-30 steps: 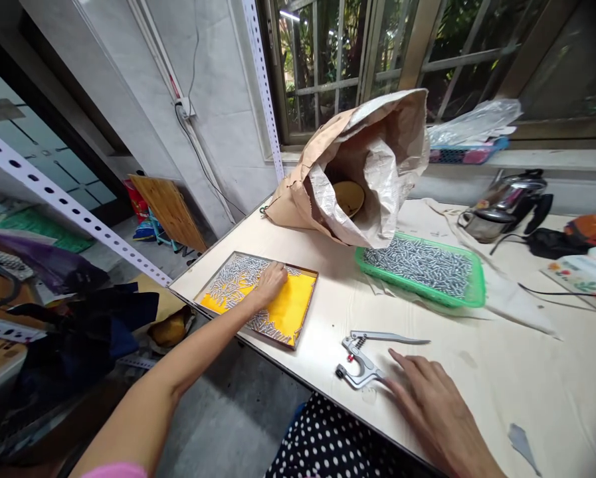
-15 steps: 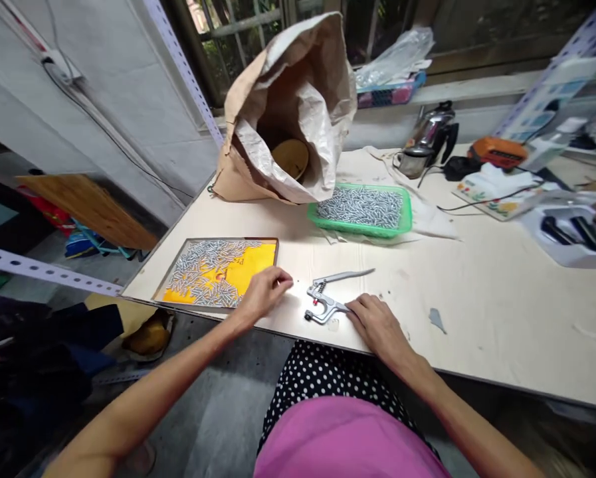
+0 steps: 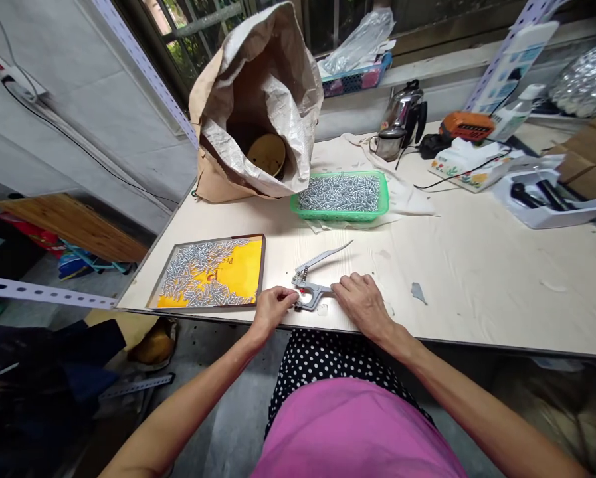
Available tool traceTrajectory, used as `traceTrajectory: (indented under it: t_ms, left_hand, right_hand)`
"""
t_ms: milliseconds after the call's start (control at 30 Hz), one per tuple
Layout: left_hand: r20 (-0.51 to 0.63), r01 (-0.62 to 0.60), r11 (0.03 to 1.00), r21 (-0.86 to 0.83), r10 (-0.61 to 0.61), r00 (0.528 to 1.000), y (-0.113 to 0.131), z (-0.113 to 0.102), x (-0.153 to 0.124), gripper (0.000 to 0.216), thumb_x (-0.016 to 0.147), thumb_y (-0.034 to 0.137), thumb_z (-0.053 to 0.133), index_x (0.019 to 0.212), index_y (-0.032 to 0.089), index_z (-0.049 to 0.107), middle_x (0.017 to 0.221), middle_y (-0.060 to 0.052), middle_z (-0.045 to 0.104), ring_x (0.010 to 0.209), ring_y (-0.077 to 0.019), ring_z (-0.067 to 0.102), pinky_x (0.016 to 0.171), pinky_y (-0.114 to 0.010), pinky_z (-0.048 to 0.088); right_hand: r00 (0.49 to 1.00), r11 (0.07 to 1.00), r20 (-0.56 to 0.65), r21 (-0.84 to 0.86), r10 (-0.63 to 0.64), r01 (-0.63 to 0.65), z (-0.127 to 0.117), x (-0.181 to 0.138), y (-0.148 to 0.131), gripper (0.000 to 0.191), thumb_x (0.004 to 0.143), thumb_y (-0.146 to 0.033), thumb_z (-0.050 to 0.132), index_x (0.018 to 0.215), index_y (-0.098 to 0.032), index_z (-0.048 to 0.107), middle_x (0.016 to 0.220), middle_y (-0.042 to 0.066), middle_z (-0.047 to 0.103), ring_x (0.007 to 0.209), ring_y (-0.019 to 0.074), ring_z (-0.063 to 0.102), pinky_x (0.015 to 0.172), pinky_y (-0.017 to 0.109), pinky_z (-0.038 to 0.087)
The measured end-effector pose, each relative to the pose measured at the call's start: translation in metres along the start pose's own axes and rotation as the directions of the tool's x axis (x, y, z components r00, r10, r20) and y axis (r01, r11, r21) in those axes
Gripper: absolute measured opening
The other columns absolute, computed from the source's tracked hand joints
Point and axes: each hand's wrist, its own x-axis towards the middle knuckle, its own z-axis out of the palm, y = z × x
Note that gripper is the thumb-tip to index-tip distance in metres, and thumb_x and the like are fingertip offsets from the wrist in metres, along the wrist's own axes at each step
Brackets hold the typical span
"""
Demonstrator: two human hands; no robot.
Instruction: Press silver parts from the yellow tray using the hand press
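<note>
Grey metal snap pliers lie near the table's front edge, jaws toward me, upper handle raised. My left hand is pinched at the jaws, fingers together on something too small to make out. My right hand is curled over the lower handle and holds the pliers down. Left of my hands sits a shallow yellow-bottomed tray partly covered with small silver metal pieces.
A green basket full of the same silver pieces stands behind the pliers, beside an open brown paper sack. A kettle, cables, an orange tool and a white tray occupy the far right. A grey scrap lies on the table.
My left hand left the yellow tray and came to the pliers' jaws. My right hand closed on the pliers' handle. The view swung right and down.
</note>
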Motion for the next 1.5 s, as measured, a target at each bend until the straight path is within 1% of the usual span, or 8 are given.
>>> traceTrajectory:
  t_ms: [200,467,700,800,900,1033,1267,1500]
  left_hand:
    - [0.053,0.045,0.999,-0.004,-0.045,0.998,0.007,0.006,0.005,0.031,0.07,0.043,0.067,0.075,0.013,0.072,0.064,-0.002,0.068,0.054,-0.0118,0.054,0.051,-0.021,0.039]
    - [0.265,0.11,0.973,0.2,-0.162,0.95,0.014,-0.003,0.01,0.033,0.073,0.044,0.063,0.056,0.015,0.06,0.042,0.005,0.044,0.041,-0.0076,0.036,0.044,-0.022,0.022]
    - [0.288,0.233,0.964,0.132,-0.262,0.921,0.014,0.0,0.008,0.029,0.075,0.041,0.064,0.059,0.016,0.057,0.04,0.007,0.042,0.037,-0.0071,0.034,0.042,-0.021,0.023]
    - [0.289,0.277,0.951,0.138,-0.306,0.907,0.018,-0.001,0.006,0.028,0.076,0.038,0.064,0.061,0.016,0.058,0.038,0.007,0.042,0.036,-0.0075,0.036,0.041,-0.02,0.024]
    - [0.273,0.295,0.945,0.141,-0.324,0.906,0.021,-0.001,0.003,0.026,0.078,0.035,0.064,0.061,0.016,0.058,0.037,0.007,0.042,0.035,-0.0078,0.037,0.04,-0.02,0.024]
    - [0.255,0.31,0.942,0.124,-0.333,0.908,0.022,0.001,0.001,0.027,0.078,0.035,0.065,0.061,0.015,0.059,0.037,0.007,0.042,0.035,-0.0074,0.036,0.041,-0.021,0.024]
    - [0.221,0.313,0.943,0.115,-0.331,0.917,0.02,0.002,-0.001,0.027,0.077,0.036,0.066,0.064,0.014,0.063,0.039,0.007,0.044,0.038,-0.0076,0.04,0.043,-0.02,0.03]
    - [0.209,0.315,0.942,0.118,-0.334,0.919,0.021,0.004,-0.002,0.025,0.08,0.035,0.064,0.067,0.014,0.064,0.04,0.006,0.047,0.038,-0.0082,0.041,0.043,-0.021,0.031]
  right_hand:
    - [0.999,1.0,0.047,0.012,-0.018,0.018,0.004,0.005,0.006,0.02,0.096,-0.015,0.048,0.082,-0.019,0.063,0.081,0.006,0.061,0.081,0.0217,0.043,0.071,0.036,0.023]
    - [0.978,0.998,0.207,0.065,0.002,-0.016,0.001,0.012,0.007,0.019,0.096,-0.016,0.047,0.088,-0.018,0.064,0.089,0.006,0.062,0.082,0.0192,0.05,0.072,0.033,0.027]
    - [0.955,0.987,0.297,0.156,-0.024,-0.024,-0.015,0.02,0.017,0.017,0.092,-0.029,0.057,0.105,-0.02,0.065,0.108,0.009,0.062,0.094,0.0215,0.055,0.078,0.033,0.037]
    - [0.961,0.989,0.275,0.148,-0.043,0.002,-0.018,0.032,0.033,0.062,0.078,-0.043,0.073,0.132,-0.02,0.053,0.144,0.017,0.044,0.122,0.0346,0.045,0.092,0.046,0.039]
    - [0.918,0.991,0.383,0.121,-0.101,0.059,-0.013,0.051,0.047,0.095,0.066,-0.054,0.079,0.145,-0.018,0.04,0.156,0.02,0.028,0.139,0.0433,0.025,0.104,0.059,0.03]
    - [0.864,0.982,0.472,0.137,-0.177,0.126,-0.003,0.068,0.056,0.099,0.065,-0.061,0.075,0.145,-0.016,0.039,0.15,0.021,0.038,0.141,0.0428,0.023,0.107,0.064,0.024]
    - [0.882,0.977,0.429,0.168,-0.194,0.133,0.001,0.072,0.062,0.108,0.058,-0.064,0.076,0.143,-0.01,0.039,0.14,0.022,0.044,0.126,0.0392,0.041,0.095,0.049,0.04]
    - [0.872,0.987,0.464,0.113,-0.153,0.114,-0.011,0.073,0.055,0.077,0.063,-0.061,0.077,0.12,-0.013,0.058,0.121,0.017,0.055,0.107,0.0331,0.049,0.083,0.04,0.04]
